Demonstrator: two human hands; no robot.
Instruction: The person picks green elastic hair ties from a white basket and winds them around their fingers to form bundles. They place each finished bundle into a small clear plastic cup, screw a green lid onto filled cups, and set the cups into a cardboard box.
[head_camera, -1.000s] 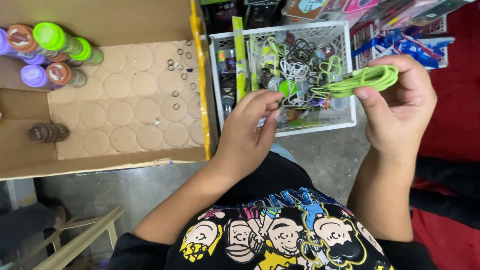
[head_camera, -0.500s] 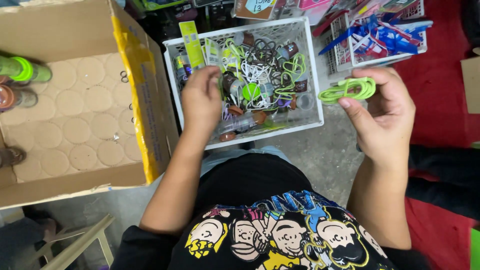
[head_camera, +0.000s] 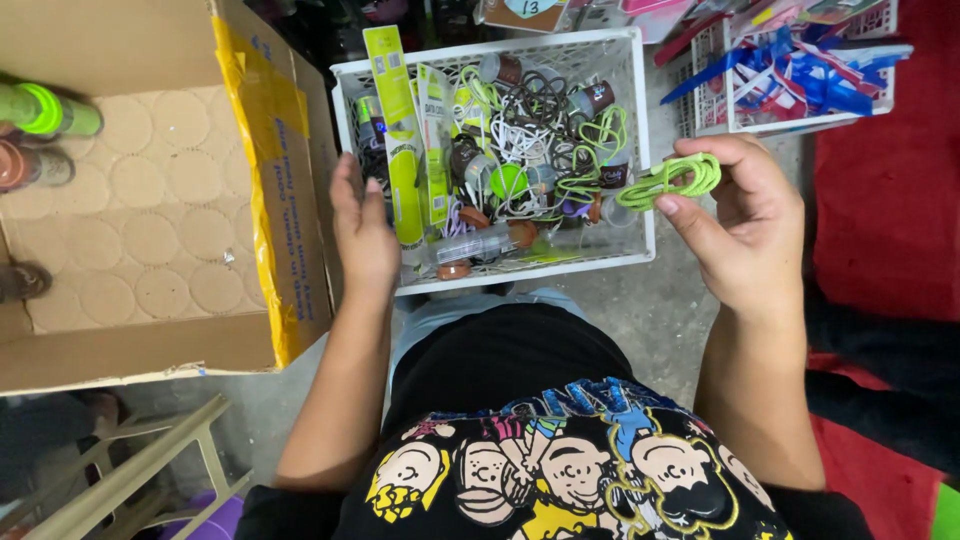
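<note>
Right hand (head_camera: 745, 225): pinches coiled lime-green cable (head_camera: 668, 180) beside white plastic mesh basket (head_camera: 640, 130).
Left hand (head_camera: 362, 225): open, empty, at basket's left edge.

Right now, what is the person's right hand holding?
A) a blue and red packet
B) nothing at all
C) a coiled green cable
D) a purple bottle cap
C: the right hand pinches a coiled green cable at the edge of the white plastic basket, while the left hand is open at the basket's other side.

Grey concrete floor (head_camera: 668, 322), red mat (head_camera: 890, 190), pale wooden furniture frame (head_camera: 150, 470).
</note>
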